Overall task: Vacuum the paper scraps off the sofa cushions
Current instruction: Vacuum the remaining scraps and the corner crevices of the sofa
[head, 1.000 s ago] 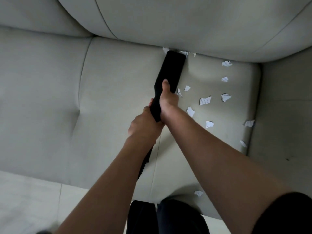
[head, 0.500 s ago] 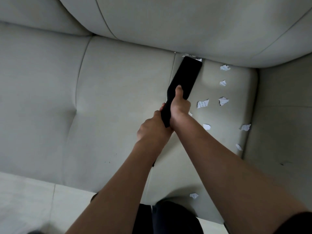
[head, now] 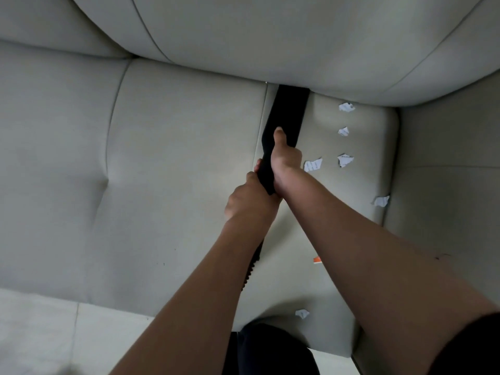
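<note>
A: Where is the vacuum nozzle [head: 288,112] at this moment?

B: Centre of the frame, a little above the middle. Its flat black head lies on the seat cushion [head: 176,158], just right of a seam, with the tip pushed into the crease under the back cushion [head: 270,36].

A: And the hands?

B: Both are clamped on it. The right hand [head: 286,162] wraps the neck with its thumb laid forward along the top. The left hand [head: 247,198] grips just behind and below, touching the right one. A ribbed hose [head: 251,269] peeks out beneath the left forearm.

A: How much paper is there to collect?

B: I count six white pieces. Four paper scraps [head: 345,160] sit right of the nozzle, in the upper right of the seat, and the nearest is just beside the right hand. An edge scrap [head: 381,201] lies against the armrest [head: 446,198] at the right. A front scrap [head: 302,313] rests near the cushion's front lip at lower centre. A small orange fragment [head: 316,259] shows beside the right forearm; I can't tell what it is.

A: So how far along?

B: The seat left of the nozzle shows no paper, so I'd judge that side done. The right-hand strip, the armrest edge and the front lip are what's left, perhaps the last third of the job.
</note>
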